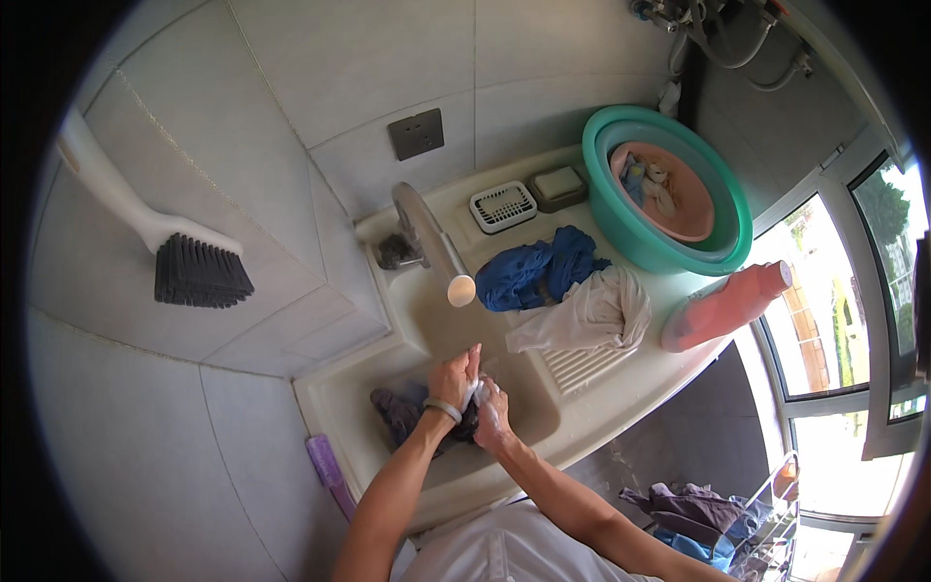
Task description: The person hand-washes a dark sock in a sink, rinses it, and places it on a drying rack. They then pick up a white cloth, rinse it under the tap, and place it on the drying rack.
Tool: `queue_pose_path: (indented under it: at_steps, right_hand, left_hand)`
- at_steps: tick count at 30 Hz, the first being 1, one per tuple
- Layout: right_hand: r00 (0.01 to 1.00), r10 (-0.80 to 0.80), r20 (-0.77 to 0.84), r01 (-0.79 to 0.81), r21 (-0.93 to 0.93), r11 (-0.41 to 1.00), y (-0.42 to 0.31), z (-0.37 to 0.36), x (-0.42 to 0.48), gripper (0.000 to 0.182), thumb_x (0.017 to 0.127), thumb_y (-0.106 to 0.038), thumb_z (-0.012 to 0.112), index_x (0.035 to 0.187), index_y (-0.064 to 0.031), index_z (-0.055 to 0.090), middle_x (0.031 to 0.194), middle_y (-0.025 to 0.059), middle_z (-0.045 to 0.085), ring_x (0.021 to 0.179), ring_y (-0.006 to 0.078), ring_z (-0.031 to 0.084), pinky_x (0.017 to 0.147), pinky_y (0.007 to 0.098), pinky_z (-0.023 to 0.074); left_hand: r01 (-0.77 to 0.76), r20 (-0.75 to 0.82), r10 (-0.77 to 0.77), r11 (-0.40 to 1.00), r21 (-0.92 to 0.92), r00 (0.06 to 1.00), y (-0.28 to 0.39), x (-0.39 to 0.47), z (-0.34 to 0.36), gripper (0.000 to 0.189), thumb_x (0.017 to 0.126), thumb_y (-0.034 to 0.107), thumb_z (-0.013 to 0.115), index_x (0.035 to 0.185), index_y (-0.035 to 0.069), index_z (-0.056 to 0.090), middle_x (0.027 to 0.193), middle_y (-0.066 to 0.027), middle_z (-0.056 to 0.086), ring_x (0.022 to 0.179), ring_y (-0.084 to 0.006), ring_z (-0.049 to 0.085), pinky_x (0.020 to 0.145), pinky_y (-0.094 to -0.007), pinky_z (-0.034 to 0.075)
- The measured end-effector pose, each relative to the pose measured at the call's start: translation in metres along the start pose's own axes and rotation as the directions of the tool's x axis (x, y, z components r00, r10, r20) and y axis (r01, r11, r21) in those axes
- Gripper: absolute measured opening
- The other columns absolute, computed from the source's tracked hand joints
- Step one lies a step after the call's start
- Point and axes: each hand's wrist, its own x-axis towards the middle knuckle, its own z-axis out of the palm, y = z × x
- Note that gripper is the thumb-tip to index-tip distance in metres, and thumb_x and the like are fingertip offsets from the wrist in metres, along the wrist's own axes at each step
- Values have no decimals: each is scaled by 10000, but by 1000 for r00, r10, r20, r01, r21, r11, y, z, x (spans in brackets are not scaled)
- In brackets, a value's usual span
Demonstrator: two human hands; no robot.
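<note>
Over the laundry sink basin [538,415], both of my hands are soapy and close together, gripping a dark wet cloth [465,428]. My left hand [452,380] wears a pale bangle at the wrist. Against it, the fingers of my right hand [493,415] curl around the same cloth, with white suds on the skin. Much of the cloth is hidden by the hands. A dark purple garment [395,416] lies in the basin to the left. The metal faucet [436,244] arches over the sink; whether water runs is unclear.
A blue cloth [513,276] and a white cloth [593,313] lie by the ribbed washboard [582,371]. Farther back are a soap dish [503,206], a soap bar [558,182] and nested basins [598,204]. A pink bottle [720,309] stands right. A scrub brush [200,273] hangs left.
</note>
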Motion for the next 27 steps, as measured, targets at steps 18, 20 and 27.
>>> queue_pose_path:
  at_steps: [18,20,27]
  right_hand:
    - [1000,-26,16,25,26,999,-7,3,-9,285,944,-275,423,996,-36,569,878,49,597,833,154,572,682,331,479]
    - [928,-123,351,-6,345,939,8,-21,23,286,939,-277,427,1006,-41,574,899,54,604,840,171,584,684,325,483]
    - [931,88,354,-120,71,990,-29,-17,8,311,891,-288,505,1100,-67,572,1024,41,592,931,158,549,805,298,433]
  left_hand:
    - [-8,38,4,995,98,999,-10,8,4,224,813,223,605,648,71,610,676,-195,604,633,-374,606,607,-437,480]
    - [-352,-87,364,928,126,927,0,-19,20,263,825,242,604,639,56,603,595,-186,574,554,-375,582,533,-437,466]
    - [181,23,-180,980,-81,983,-42,16,-7,517,911,421,498,685,-32,603,526,-174,512,508,-235,501,565,-382,427]
